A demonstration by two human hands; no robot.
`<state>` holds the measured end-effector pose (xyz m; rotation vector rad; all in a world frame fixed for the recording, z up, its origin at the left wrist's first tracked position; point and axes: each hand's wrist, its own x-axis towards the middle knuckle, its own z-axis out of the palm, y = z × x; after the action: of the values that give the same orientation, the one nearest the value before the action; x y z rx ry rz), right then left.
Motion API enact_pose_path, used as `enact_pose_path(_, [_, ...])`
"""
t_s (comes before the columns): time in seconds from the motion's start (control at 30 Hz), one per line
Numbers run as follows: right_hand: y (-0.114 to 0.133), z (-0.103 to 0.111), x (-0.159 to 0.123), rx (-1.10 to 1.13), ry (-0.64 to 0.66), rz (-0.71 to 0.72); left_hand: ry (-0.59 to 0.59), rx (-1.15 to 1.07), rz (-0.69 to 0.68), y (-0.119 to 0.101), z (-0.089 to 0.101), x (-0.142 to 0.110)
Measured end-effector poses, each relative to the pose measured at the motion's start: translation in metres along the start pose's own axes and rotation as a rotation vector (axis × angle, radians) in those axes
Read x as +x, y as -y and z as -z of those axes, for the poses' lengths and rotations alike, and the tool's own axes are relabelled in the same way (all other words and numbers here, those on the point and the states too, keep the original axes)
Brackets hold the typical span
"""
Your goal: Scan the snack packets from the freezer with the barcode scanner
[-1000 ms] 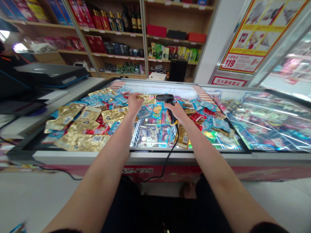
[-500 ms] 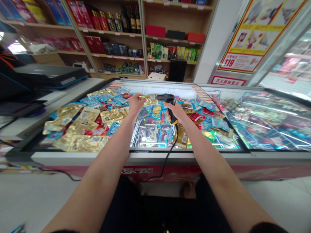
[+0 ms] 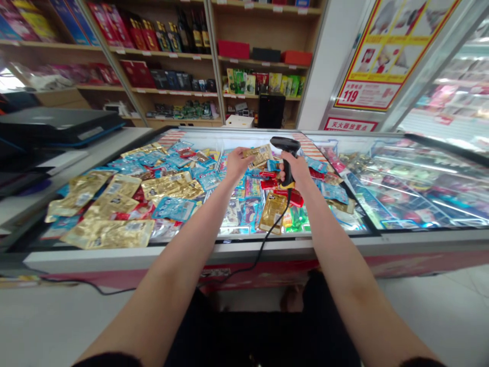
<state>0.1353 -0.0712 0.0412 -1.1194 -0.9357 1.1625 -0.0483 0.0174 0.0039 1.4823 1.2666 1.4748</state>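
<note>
Pinched by one end, a gold snack packet [image 3: 260, 155] is in my left hand [image 3: 237, 164], raised over the freezer's glass top. My right hand [image 3: 297, 169] wraps round the handle of a black barcode scanner [image 3: 286, 145] with yellow trim, just right of the packet. The scanner's black cable [image 3: 263, 244] runs down over the freezer's front edge. Left of my hands lie gold packets [image 3: 168, 186], with blue packets [image 3: 173, 209] and red ones among them. Another gold packet [image 3: 273, 213] rests below the scanner, beside green packets [image 3: 297, 219].
The chest freezer [image 3: 126, 257] spans the view, with a second glass section [image 3: 412, 183] on the right. A black machine [image 3: 61, 125] stands on the counter at left. Shelves [image 3: 164, 92] of boxes and bottles line the back, beside a wall poster [image 3: 382, 56].
Both hands have moved right over the packets, the left still holding the gold packet, now tilted. The scanner has risen slightly. My view has shifted a little to the right.
</note>
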Motion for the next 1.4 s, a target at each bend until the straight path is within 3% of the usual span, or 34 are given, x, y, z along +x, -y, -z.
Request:
enact_pose_path(0.17, [0.009, 0.023, 0.005, 0.128, -0.141, 0.051, 0.033, 0.001, -0.03, -0.008, -0.044, -0.006])
enact_pose_path(0.3, [0.011, 0.027, 0.007, 0.147, -0.187, 0.055, 0.092, 0.169, -0.114, -0.011, -0.066, -0.018])
enact_pose_path(0.43, [0.013, 0.025, 0.004, 0.124, -0.204, 0.036, 0.123, 0.33, -0.267, -0.011, -0.068, -0.027])
enact_pose_path(0.6, [0.01, 0.023, 0.006, 0.092, -0.185, 0.034, 0.162, 0.403, -0.231, -0.008, -0.055, -0.026])
enact_pose_path(0.83, [0.001, 0.014, 0.007, 0.105, -0.146, -0.003, 0.135, 0.638, -0.139, 0.003, -0.013, -0.019])
enact_pose_path(1.0, [-0.005, -0.011, 0.002, 0.08, -0.042, -0.02, 0.092, 0.818, -0.065, 0.009, 0.044, -0.003])
enact_pose_path(1.17, [-0.016, -0.046, -0.001, -0.036, 0.084, -0.057, 0.088, 0.854, 0.046, 0.015, 0.107, 0.01])
enact_pose_path(1.3, [-0.024, -0.076, -0.002, -0.121, 0.163, -0.111, 0.161, 0.874, 0.088, 0.017, 0.142, 0.011])
enact_pose_path(1.4, [-0.029, -0.095, -0.003, -0.155, 0.206, -0.138, 0.298, 0.952, 0.11, 0.016, 0.155, 0.008])
